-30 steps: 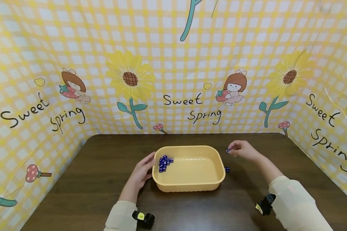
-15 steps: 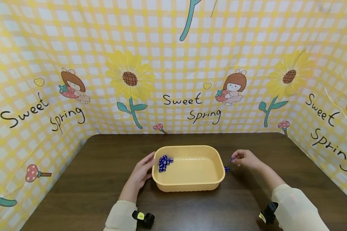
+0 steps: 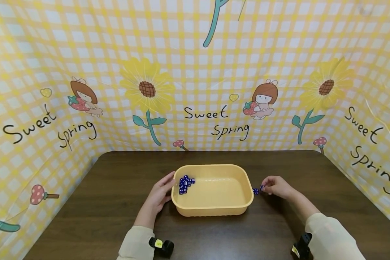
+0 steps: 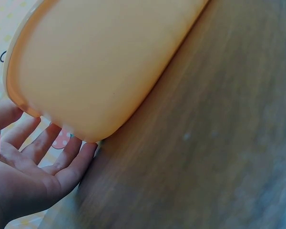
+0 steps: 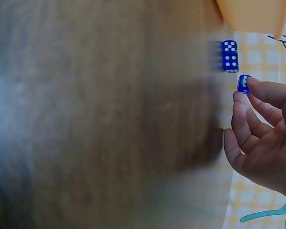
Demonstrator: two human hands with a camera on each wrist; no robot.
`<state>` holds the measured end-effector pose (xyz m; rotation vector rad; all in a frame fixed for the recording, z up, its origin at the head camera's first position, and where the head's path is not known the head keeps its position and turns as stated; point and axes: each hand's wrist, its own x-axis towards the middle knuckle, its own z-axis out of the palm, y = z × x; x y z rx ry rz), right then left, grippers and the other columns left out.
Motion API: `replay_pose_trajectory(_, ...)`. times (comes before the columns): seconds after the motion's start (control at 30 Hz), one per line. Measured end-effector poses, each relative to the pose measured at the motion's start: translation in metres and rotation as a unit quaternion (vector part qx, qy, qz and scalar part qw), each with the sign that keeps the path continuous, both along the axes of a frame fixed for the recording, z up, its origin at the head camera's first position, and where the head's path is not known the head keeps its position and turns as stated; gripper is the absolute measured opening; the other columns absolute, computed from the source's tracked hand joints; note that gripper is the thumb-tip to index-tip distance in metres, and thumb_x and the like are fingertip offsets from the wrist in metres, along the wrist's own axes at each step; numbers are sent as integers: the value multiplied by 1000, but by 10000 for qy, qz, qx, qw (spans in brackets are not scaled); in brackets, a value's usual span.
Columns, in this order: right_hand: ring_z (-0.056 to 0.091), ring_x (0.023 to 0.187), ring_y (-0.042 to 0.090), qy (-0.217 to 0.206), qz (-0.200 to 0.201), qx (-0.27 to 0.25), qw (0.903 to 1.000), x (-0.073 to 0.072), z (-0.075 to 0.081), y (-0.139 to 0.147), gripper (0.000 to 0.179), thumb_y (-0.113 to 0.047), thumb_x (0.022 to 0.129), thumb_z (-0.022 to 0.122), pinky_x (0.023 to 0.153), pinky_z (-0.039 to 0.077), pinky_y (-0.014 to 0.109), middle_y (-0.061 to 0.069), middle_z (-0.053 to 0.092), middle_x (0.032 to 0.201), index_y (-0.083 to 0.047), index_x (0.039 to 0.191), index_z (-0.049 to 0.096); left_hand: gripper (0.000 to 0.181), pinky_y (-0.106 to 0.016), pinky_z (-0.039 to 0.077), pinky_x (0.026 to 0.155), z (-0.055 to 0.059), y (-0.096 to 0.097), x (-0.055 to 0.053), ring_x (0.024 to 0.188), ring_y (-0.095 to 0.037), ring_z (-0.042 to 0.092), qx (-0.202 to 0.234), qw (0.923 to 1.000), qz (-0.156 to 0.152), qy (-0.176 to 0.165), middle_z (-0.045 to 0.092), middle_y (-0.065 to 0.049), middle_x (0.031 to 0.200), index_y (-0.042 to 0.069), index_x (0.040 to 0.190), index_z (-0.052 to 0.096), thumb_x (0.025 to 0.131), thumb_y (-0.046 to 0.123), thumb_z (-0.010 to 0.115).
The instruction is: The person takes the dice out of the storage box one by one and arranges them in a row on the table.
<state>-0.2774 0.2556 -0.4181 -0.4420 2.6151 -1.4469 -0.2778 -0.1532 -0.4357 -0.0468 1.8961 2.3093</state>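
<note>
My right hand (image 3: 278, 186) pinches a blue die with white dots (image 5: 244, 84) between thumb and fingertips. It is close beside two blue dice (image 5: 230, 56), which sit in a row on the table against the right end of a yellow plastic basin (image 3: 214, 212). Inside the basin, at its left end, lies a cluster of several blue dice (image 3: 184, 185). At the other end, my left hand (image 3: 158, 193) rests its spread, slightly bent fingers (image 4: 78, 162) on the basin's outer wall near the rim.
The dark wooden table (image 3: 94, 206) carries the basin near its middle. Behind it and at both sides hangs a yellow checked cloth (image 3: 195, 72) with printed sunflowers and lettering. A black wrist camera (image 3: 162, 247) is strapped to each sleeve.
My right hand has moved toward me and down with its die, bringing it beside the dice at the basin's right end. My left hand and the basin have stayed put.
</note>
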Motion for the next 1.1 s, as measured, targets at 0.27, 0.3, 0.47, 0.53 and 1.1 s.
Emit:
replay_pose_trajectory(0.27, 48, 56, 16, 115, 64, 74, 9999, 0, -4, -2, 10, 9, 72, 56, 50, 43, 29, 5, 53, 66, 13, 80, 52, 47, -43, 42, 75, 4, 2, 2, 110, -29, 39, 26, 10000, -9, 21, 36, -13, 130, 10, 131, 37, 87, 16, 51)
replay_pose_trajectory(0.3, 48, 56, 15, 122, 80, 85, 9999, 0, -4, -2, 10, 9, 72, 56, 50, 43, 29, 5, 52, 66, 13, 80, 52, 47, -43, 42, 75, 5, 2, 2, 110, -29, 39, 41, 10000, -3, 15, 36, -13, 130, 10, 131, 37, 87, 15, 51)
replay_pose_trajectory(0.47, 47, 55, 15, 152, 92, 148, 9997, 0, -5, -2, 10, 9, 71, 57, 49, 42, 29, 4, 51, 64, 12, 79, 52, 45, -44, 41, 76, 6, 2, 2, 111, -30, 39, 98, 9999, -20, 22, 35, -14, 131, 10, 131, 37, 88, 13, 49)
replay_pose_trajectory(0.53, 46, 55, 15, 159, 88, 191, 9997, -1, -6, -2, 10, 9, 71, 57, 49, 42, 29, 4, 51, 63, 12, 79, 52, 45, -44, 41, 76, 6, 2, 2, 111, -29, 39, 90, 10000, -26, 24, 35, -14, 131, 10, 131, 37, 88, 13, 49)
replay_pose_trajectory(1.1, 46, 55, 16, 88, 10, 172, 9998, 1, -8, -6, 11, 8, 70, 57, 49, 40, 28, 4, 51, 63, 10, 81, 53, 44, -43, 41, 77, 4, 2, 2, 112, -29, 38, 99, 9999, -49, -20, 35, -14, 131, 10, 131, 37, 88, 13, 48)
